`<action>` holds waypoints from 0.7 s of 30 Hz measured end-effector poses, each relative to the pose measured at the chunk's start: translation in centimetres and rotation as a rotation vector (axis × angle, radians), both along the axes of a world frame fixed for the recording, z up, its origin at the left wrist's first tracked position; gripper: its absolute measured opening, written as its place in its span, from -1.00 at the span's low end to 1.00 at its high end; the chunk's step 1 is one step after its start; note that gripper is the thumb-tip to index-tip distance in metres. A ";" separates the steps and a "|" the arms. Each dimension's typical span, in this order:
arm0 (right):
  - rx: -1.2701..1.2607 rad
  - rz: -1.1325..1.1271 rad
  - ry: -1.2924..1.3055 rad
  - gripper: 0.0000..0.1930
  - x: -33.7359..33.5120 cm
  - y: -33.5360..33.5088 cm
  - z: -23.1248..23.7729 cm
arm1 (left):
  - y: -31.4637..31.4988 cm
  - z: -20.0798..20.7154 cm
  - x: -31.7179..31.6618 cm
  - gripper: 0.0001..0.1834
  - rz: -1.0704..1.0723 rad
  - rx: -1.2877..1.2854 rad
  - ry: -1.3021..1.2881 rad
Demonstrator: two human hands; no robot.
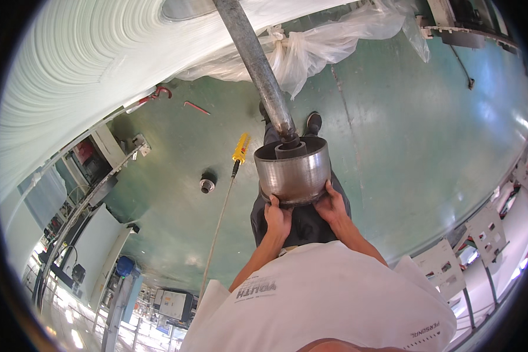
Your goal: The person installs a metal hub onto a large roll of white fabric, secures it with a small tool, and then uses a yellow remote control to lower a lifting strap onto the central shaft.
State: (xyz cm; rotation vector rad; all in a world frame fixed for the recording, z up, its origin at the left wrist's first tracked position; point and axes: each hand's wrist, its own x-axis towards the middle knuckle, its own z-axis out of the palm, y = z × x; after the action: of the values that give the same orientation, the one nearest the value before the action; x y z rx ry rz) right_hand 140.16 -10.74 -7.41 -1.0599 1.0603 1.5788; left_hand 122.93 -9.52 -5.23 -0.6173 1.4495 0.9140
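Head view: my left hand (277, 216) and right hand (331, 204) clasped the underside of a steel drum-shaped collar (292, 170) on the end of a long grey shaft (257, 64), above the green floor (405, 146); a yellow pendant control (240, 148) hung left.

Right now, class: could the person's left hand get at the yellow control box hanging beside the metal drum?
Probably yes. The left hand grips the metal drum, and the yellow control box hangs just to its left with nothing between them, though the hand would have to let go first.
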 end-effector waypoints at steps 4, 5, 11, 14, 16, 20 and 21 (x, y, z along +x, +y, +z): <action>0.027 -0.001 -0.030 -0.64 0.0 1.4 0.4 | 0.9 0.2 0.3 -0.62 0.036 0.037 -0.010; 0.016 0.001 -0.044 -0.64 0.0 1.9 0.4 | 1.2 0.2 0.6 -0.62 0.041 0.041 -0.004; 0.148 0.016 -0.010 -0.58 1.1 2.7 -3.0 | 0.4 -4.4 1.2 -0.63 0.083 0.058 -0.050; 0.153 0.129 -0.044 -0.59 2.0 3.8 -3.1 | 0.5 -4.5 1.9 -0.55 0.118 0.019 -0.150; 0.138 0.139 -0.020 -0.59 2.7 4.0 -4.5 | 1.7 -3.7 2.4 -0.53 0.162 0.028 -0.197; 0.197 0.120 -0.047 -0.61 2.0 5.7 -4.8 | 3.1 -4.4 1.8 -0.50 0.187 0.119 -0.203; 0.189 0.118 -0.049 -0.62 1.5 6.2 -4.6 | 3.5 -4.2 1.4 -0.51 0.174 0.129 -0.187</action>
State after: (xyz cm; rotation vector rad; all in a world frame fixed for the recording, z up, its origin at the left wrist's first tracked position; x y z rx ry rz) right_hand 141.67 -4.54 -11.99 -1.0416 0.8102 1.7021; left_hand 124.34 -5.98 -9.46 -0.7203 1.1744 1.0482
